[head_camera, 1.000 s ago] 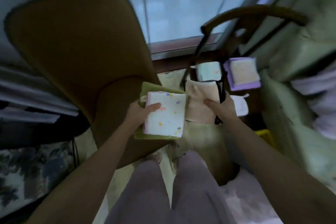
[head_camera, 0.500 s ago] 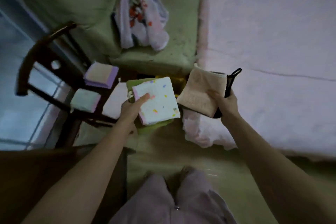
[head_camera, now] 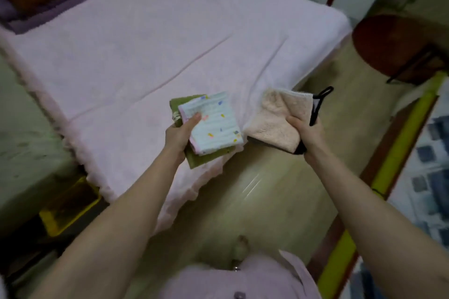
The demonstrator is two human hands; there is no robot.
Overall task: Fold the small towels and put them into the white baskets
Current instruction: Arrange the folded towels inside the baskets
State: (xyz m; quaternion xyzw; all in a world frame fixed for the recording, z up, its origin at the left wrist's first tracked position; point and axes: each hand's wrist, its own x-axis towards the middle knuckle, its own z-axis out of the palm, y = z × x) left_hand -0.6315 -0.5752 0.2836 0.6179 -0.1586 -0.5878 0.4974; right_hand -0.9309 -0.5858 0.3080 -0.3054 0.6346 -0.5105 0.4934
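My left hand [head_camera: 178, 135]: thumb pinching a white speckled towel [head_camera: 213, 124] stacked on a green towel [head_camera: 204, 156], over the pink bed [head_camera: 145, 43] edge. My right hand [head_camera: 307, 132]: fingers clamped round a folded peach towel [head_camera: 277, 120] with a black towel [head_camera: 317, 108] beneath, above the floor [head_camera: 255, 196].

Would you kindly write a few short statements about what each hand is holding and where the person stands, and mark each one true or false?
1. The left hand holds a white folded towel with coloured specks stacked on a green folded towel. True.
2. The right hand hangs empty. False: it grips a peach fluffy folded towel that has a black loop.
3. Both towel stacks lie flat on the pink bed cover. False: both are held in the air over the bed's near corner.
4. A yellow bin sits low beside the bed. True.
5. A white basket stands on the bed. False: none is in view.
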